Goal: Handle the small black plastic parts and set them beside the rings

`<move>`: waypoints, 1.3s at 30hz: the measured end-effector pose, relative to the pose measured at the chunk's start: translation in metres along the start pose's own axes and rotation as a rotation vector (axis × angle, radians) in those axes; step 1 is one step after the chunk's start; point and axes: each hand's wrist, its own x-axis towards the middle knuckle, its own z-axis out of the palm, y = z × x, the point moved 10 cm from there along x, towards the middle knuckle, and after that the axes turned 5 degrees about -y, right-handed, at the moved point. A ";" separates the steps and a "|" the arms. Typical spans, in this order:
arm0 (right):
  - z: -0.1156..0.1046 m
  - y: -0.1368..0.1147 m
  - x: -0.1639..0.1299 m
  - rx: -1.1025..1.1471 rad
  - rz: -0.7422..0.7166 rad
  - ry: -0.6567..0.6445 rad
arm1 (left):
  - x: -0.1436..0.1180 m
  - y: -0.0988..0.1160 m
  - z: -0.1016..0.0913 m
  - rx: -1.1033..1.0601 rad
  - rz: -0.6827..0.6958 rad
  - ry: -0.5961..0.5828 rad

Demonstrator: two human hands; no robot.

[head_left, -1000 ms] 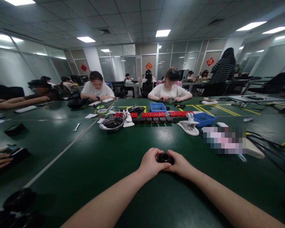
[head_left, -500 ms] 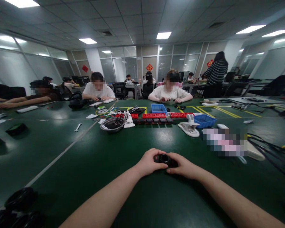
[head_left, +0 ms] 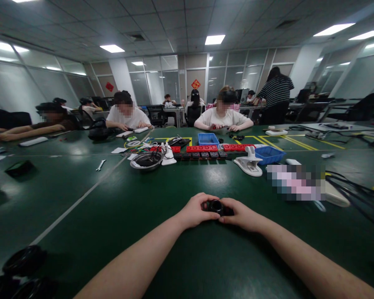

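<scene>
A small round black ring-shaped part [head_left: 216, 206] with a hole in its top lies between my two hands over the green table [head_left: 137, 216]. My left hand [head_left: 197, 211] is curled around its left side, thumb in front and fingers behind. From the right, my right hand [head_left: 240, 214] closes on it, its thumb and fingers near those of the left. The fingers partly hide the part, so its exact kind cannot be made out.
Several glossy black rings [head_left: 23, 261] lie at the lower left. Farther off are a wrench [head_left: 101, 165], a metal bowl [head_left: 137, 167], red power strips [head_left: 202, 148], a white clamp [head_left: 249, 164] and blue trays [head_left: 269, 154]. Cables [head_left: 349, 182] run at right. Two people sit opposite.
Both hands keep their hold on the black part with hardly any movement. The camera view has shifted slightly. In the background, the standing person in stripes leans farther to the left.
</scene>
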 end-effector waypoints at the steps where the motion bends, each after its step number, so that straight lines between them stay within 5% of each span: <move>1: 0.000 0.000 0.000 -0.007 -0.005 0.002 | 0.000 0.000 0.000 0.001 0.001 0.002; 25: 0.000 0.024 0.000 0.062 0.147 0.060 | -0.003 0.000 -0.001 0.039 -0.063 0.112; 39: -0.006 0.015 -0.008 -0.453 0.402 0.371 | -0.015 0.012 -0.015 0.289 -0.137 0.353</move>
